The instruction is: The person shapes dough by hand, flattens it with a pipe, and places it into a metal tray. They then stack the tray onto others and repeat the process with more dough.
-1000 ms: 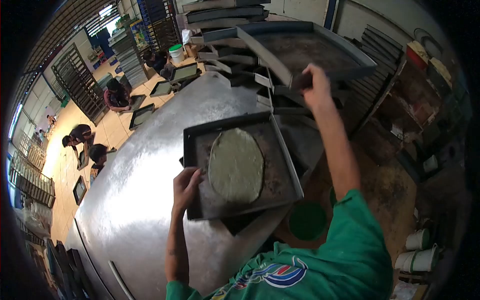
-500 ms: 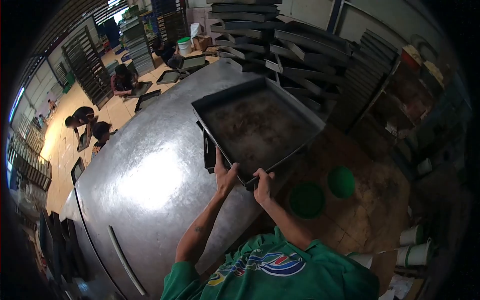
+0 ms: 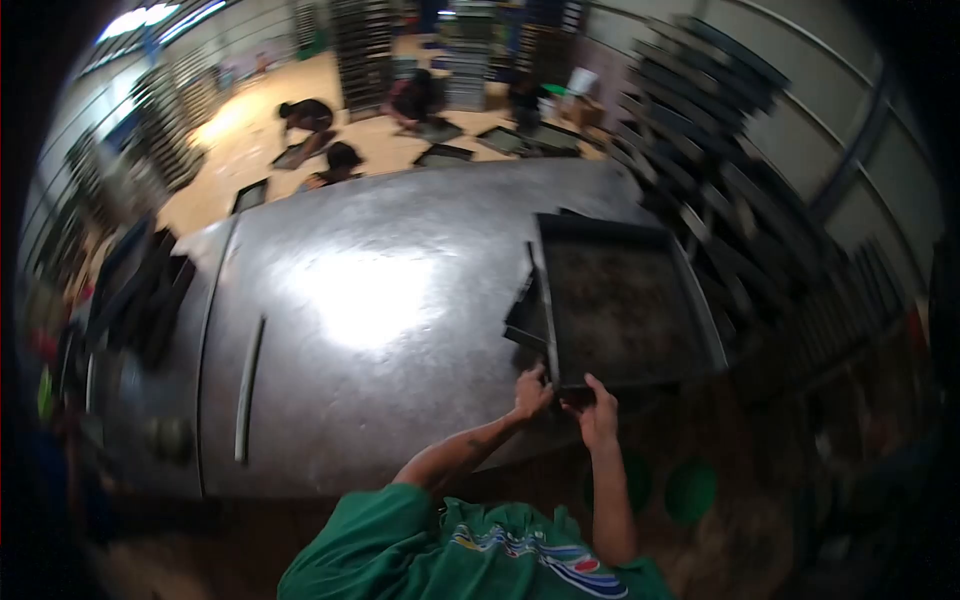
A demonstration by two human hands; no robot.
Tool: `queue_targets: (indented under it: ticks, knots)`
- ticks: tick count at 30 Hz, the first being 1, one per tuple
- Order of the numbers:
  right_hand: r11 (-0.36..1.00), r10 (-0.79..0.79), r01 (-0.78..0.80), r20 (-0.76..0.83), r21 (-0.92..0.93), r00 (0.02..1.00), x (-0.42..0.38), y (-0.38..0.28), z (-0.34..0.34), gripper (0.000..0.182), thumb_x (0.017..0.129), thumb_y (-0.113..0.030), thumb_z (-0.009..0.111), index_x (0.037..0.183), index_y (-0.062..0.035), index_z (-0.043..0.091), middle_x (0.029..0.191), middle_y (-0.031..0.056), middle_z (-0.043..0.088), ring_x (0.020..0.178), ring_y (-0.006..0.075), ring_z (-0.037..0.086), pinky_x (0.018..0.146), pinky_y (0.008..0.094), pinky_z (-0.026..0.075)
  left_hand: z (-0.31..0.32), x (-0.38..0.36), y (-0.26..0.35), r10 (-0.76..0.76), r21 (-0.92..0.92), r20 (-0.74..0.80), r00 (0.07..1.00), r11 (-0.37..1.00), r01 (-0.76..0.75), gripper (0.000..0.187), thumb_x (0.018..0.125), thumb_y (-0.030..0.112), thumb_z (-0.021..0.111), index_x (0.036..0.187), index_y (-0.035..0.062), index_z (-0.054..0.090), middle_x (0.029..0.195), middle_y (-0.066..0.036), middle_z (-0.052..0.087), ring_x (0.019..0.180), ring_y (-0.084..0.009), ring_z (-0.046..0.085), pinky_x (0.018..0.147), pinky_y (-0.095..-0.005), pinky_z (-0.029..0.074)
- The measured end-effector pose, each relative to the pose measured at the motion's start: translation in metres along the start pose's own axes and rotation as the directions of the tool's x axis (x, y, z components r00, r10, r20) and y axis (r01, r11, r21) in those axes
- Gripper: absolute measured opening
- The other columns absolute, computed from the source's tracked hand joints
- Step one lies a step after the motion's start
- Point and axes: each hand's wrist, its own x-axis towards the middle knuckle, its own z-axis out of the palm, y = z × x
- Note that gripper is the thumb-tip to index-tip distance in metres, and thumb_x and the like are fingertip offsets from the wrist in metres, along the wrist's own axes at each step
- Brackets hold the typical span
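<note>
A deep, dark rectangular baking tray (image 3: 630,305) with a brown-stained floor lies at the right end of the metal table (image 3: 400,410). My right hand (image 3: 599,410) grips its near rim, thumb over the edge and fingers beneath. At the near left corner, my left hand (image 3: 534,393) is closed against the tray's side; its fingertips are partly hidden. Another dark tray (image 3: 527,312) pokes out from under the left side, tilted, with most of it covered.
A pale strip (image 3: 250,390) lies on the table's left part. Stacked trays (image 3: 730,190) rise beyond the right end. Dark trays (image 3: 150,290) stand at far left. Two green buckets (image 3: 690,490) sit by the near right edge. Several people (image 3: 308,118) crouch over floor trays behind the table.
My view has swung left, so the table and people sit further right. The held tray has turned straighter to the table, and my hands stay at its near left corner.
</note>
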Motion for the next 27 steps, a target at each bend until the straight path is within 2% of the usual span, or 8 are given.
queue_targets:
  ticks: [5,10,16,18,20,22,25,27]
  knots:
    - [0.993,-0.06,0.057,0.02,0.1,0.998,0.026,0.01,0.023,0.027,0.089,-0.031,0.064,0.099,-0.0054,0.063,0.086,0.0096,0.068,0.075,0.0207,0.067,0.059,0.0338,0.055,-0.041,0.083,-0.042,0.193,-0.278,0.508,0.839,0.959,-0.052,0.054,0.078,0.026,0.069,0.125,0.0024,0.056,0.101,-0.018,0.069,0.084,-0.023,0.066,0.075,-0.0375,0.051]
    - [0.997,-0.083,0.083,-0.079,-0.002,0.993,0.04,0.054,0.053,0.045,0.087,-0.044,0.064,0.102,-0.0037,0.051,0.081,0.0094,0.059,0.07,0.0248,0.063,0.063,0.0338,0.053,-0.114,0.016,-0.032,-0.107,0.049,0.311,0.944,0.994,0.097,0.062,0.081,0.038,0.072,0.124,-0.0041,0.055,0.111,-0.018,0.066,0.101,-0.0237,0.063,0.086,-0.0337,0.05]
    - [0.913,0.198,-0.105,0.202,-0.395,0.959,0.028,0.176,0.108,0.033,0.088,-0.03,0.064,0.102,-0.003,0.052,0.081,0.0099,0.059,0.071,0.0225,0.063,0.062,0.032,0.053,-0.284,-0.223,-0.034,-0.32,-0.85,0.341,0.884,0.296,0.435,0.048,0.093,0.032,0.06,0.127,-0.0003,0.053,0.107,-0.014,0.067,0.087,-0.0187,0.065,0.079,-0.0324,0.052]
    - [0.878,0.291,-0.116,0.327,-0.464,0.899,0.0,0.204,0.162,0.031,0.088,-0.027,0.064,0.103,-0.0022,0.054,0.081,0.0104,0.06,0.071,0.0218,0.063,0.063,0.0318,0.053,-0.341,-0.311,-0.065,-0.508,-0.755,0.243,0.826,0.436,0.49,0.05,0.091,0.037,0.062,0.127,0.0022,0.054,0.109,-0.012,0.066,0.088,-0.0187,0.065,0.078,-0.0309,0.053]
    - [0.843,0.388,-0.066,0.517,-0.535,0.764,-0.036,0.229,0.23,0.029,0.088,-0.024,0.064,0.103,-0.0007,0.057,0.085,0.0118,0.062,0.074,0.0207,0.064,0.065,0.0315,0.054,-0.374,-0.398,-0.091,-0.777,-0.795,-0.128,0.617,0.452,0.404,0.045,0.088,0.04,0.066,0.114,0.0035,0.062,0.096,-0.009,0.069,0.077,-0.0167,0.065,0.07,-0.032,0.054]
    - [0.819,0.456,0.038,0.689,-0.573,0.563,-0.074,0.258,0.307,0.03,0.088,-0.023,0.065,0.105,0.0006,0.059,0.091,0.013,0.063,0.078,0.0204,0.064,0.069,0.0314,0.053,-0.391,-0.484,-0.14,-0.842,-0.773,-0.515,0.161,0.537,0.336,0.04,0.083,0.039,0.07,0.104,0.0043,0.065,0.091,-0.008,0.069,0.07,-0.0142,0.062,0.061,-0.0291,0.052]
    - [0.781,0.535,0.201,0.799,-0.591,0.273,-0.131,0.327,0.435,0.032,0.085,-0.023,0.07,0.104,0.0012,0.061,0.091,0.0098,0.065,0.086,0.0163,0.062,0.072,0.0303,0.052,-0.4,-0.613,-0.191,-0.851,-0.89,-0.423,-0.313,0.454,-0.033,0.044,0.08,0.036,0.074,0.106,0.0034,0.059,0.084,-0.006,0.065,0.068,-0.017,0.061,0.062,-0.0333,0.053]
    - [0.716,0.623,0.253,0.759,-0.651,0.188,-0.153,0.393,0.517,0.036,0.083,-0.027,0.072,0.102,0.0019,0.06,0.093,0.0101,0.065,0.083,0.0171,0.061,0.07,0.0302,0.052,-0.368,-0.711,-0.252,-0.943,-0.881,-0.232,-0.239,0.308,-0.359,0.044,0.084,0.04,0.067,0.107,0.0033,0.056,0.083,-0.01,0.064,0.068,-0.0225,0.062,0.06,-0.0375,0.054]
